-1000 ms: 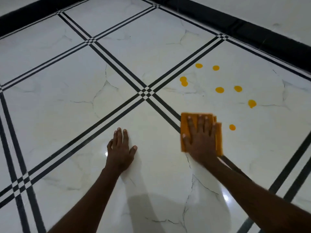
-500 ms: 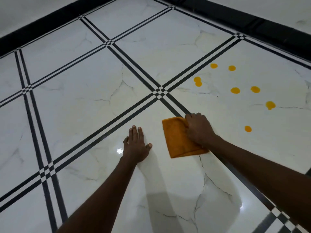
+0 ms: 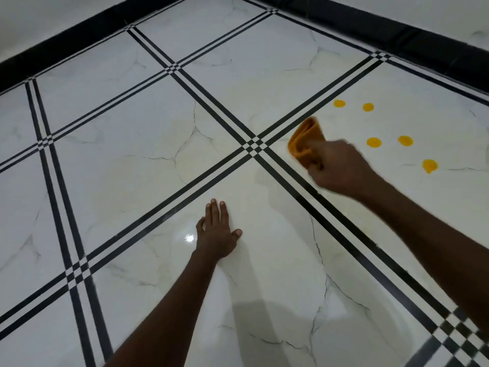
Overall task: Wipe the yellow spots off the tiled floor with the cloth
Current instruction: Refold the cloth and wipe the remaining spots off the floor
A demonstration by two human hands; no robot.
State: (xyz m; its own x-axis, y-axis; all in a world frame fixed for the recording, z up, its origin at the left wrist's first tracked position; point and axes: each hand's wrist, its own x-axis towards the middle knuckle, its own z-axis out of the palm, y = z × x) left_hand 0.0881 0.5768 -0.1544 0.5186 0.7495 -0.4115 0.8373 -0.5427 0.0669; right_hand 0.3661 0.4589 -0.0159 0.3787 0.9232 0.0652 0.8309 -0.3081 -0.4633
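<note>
Head view. My right hand grips the bunched orange cloth, blurred, at the near-left edge of the yellow spots; five spots show on the tiled floor, beyond and right of the hand. My left hand lies flat on the floor, fingers straight, well apart from the cloth.

Right hand gripping orange cloth, yellow spots beside
</note>
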